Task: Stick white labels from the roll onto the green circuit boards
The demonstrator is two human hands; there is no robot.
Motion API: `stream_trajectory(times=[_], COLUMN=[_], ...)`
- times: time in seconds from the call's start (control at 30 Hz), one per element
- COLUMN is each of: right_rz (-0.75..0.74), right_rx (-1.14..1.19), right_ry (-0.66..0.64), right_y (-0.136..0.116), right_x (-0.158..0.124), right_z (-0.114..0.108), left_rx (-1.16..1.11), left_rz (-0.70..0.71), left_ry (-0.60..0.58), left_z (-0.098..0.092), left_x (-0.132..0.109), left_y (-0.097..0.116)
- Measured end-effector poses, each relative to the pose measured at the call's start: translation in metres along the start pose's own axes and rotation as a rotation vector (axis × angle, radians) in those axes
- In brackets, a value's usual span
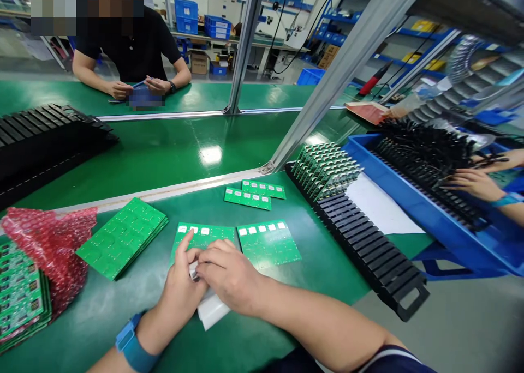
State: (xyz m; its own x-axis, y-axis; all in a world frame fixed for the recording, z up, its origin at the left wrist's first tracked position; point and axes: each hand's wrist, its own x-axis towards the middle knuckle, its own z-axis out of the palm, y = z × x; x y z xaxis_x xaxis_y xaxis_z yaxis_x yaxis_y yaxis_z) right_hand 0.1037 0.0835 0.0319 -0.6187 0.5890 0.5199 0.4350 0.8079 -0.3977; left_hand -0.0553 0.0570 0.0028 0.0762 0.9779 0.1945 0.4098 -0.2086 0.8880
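Observation:
My left hand (183,287) is closed around a white label strip (213,310), its index finger raised, in front of a green circuit board (223,233). My right hand (234,277) meets it, fingertips pinched at the strip's upper end; whether a label is between them is hidden. The strip's lower part hangs out below my hands. Three white labels show along the top of that board, which my hands partly cover. Beside it on the right lies a second board (270,248) with a full row of white labels. Two narrow labelled boards (248,198) lie behind.
At left are a stack of green boards (123,236), red bubble wrap (53,253) and more populated boards (20,291). A black slotted rack (368,247) holding upright boards stands at right, beside a blue bin (393,182) with a co-worker's hands. Another person sits opposite.

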Motion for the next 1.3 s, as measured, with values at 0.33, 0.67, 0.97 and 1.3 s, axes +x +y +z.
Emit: stream_trajectory(times=[0.33,0.67,0.97,1.3], right_rz=[0.059,0.044,0.007,0.57], right_rx=[0.054,0.07,-0.055,0.309], right_ry=[0.012,-0.032,0.008,0.153], right_y=[-0.003,-0.003,-0.003,0.057], right_x=[0.001,-0.002,-0.004,0.005], right_z=[-0.003,-0.002,0.007,-0.046], left_rx=[-0.013,-0.013,0.023,0.281], left_rz=[0.037,0.01,-0.057,0.415], left_ry=[0.001,-0.021,0.031,-0.089], left_z=[0.002,0.001,-0.001,-0.001], left_x=[-0.001,0.0,0.004,-0.004], left_y=[-0.003,-0.001,-0.001,-0.004])
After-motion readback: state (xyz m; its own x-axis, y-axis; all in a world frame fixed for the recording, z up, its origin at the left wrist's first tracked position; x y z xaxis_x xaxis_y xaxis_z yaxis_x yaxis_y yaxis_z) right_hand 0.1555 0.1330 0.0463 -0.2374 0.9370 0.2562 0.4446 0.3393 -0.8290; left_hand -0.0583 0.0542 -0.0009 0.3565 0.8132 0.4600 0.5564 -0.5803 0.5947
